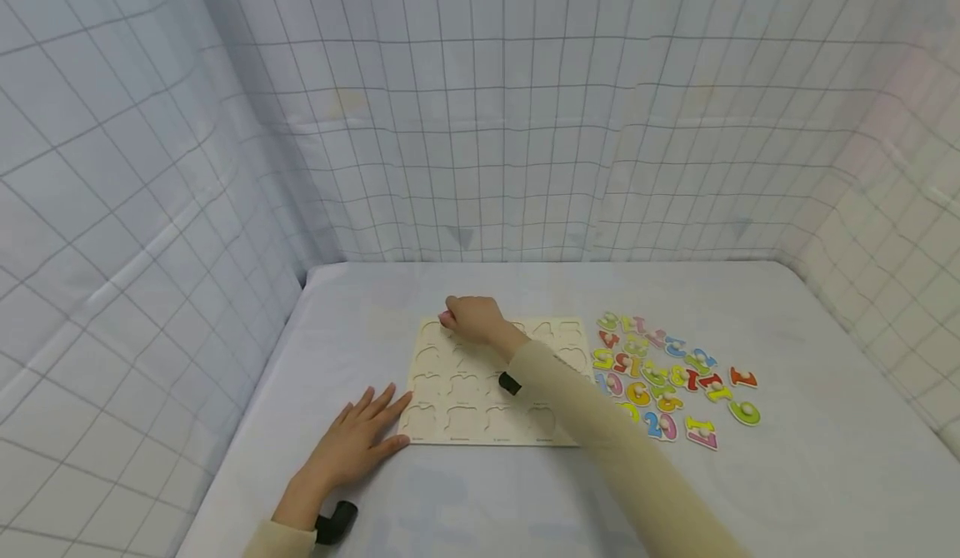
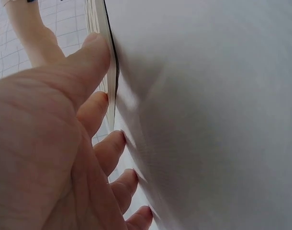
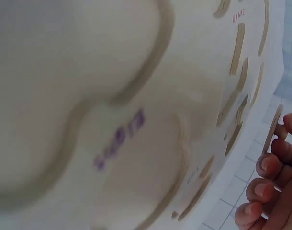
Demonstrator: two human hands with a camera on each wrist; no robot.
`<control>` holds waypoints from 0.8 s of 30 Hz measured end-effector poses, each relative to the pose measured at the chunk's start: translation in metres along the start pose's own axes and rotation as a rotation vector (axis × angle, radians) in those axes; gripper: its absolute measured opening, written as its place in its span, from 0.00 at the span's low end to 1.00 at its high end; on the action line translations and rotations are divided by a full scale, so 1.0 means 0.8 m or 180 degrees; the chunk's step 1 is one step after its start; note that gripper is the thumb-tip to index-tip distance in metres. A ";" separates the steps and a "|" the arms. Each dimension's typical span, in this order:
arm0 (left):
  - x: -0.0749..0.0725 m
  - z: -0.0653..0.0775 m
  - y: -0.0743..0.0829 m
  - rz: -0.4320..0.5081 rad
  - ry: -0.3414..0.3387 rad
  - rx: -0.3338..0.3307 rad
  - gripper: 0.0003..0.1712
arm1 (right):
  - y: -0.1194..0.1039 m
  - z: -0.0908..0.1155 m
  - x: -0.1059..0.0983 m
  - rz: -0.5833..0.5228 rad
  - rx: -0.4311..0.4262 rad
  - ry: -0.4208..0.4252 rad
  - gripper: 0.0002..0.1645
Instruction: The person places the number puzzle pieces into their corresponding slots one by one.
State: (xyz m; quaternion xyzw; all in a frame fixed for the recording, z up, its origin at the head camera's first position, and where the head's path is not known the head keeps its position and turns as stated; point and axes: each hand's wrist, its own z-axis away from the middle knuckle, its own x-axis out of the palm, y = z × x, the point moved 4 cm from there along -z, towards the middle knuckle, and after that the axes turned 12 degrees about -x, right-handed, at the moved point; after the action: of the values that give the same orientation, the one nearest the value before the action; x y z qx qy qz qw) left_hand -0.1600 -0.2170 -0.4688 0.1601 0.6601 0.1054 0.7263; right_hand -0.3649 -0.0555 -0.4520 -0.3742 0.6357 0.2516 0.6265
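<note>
A pale wooden puzzle board [image 1: 468, 387] with number-shaped recesses lies on the white table. Over its far left corner is my right hand [image 1: 477, 318], pinching a thin puzzle piece [image 3: 273, 129] by its knob between thumb and finger. The piece shows edge-on in the right wrist view, and its number cannot be read; a bit of pink shows at the fingertips in the head view. My left hand [image 1: 358, 440] lies spread on the table at the board's near left edge, its thumb and a finger touching the board [image 2: 112, 72].
Many colourful number pieces with knobs lie scattered right of the board, among them a red 1 [image 1: 743, 377], a green 0 [image 1: 745, 411] and a 17 [image 1: 702, 432]. Grid-patterned cloth walls [image 1: 525, 125] stand behind and at both sides of the table.
</note>
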 end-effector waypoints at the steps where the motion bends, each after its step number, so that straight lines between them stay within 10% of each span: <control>1: 0.001 0.000 -0.001 0.0002 -0.0006 -0.0002 0.36 | -0.002 -0.004 0.003 -0.0009 0.0076 0.0006 0.17; 11: 0.009 -0.001 -0.002 0.0035 0.0052 0.0041 0.36 | -0.030 -0.022 0.030 0.0022 0.0682 -0.0094 0.22; 24: 0.007 0.001 -0.004 -0.0004 0.0060 0.0004 0.36 | -0.044 -0.023 0.027 -0.0045 0.0696 -0.0201 0.23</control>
State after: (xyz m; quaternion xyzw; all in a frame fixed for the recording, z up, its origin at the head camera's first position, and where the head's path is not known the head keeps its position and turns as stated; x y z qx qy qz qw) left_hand -0.1587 -0.2181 -0.4752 0.1592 0.6671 0.1059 0.7200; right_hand -0.3466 -0.0944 -0.4665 -0.3001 0.6366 0.1880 0.6851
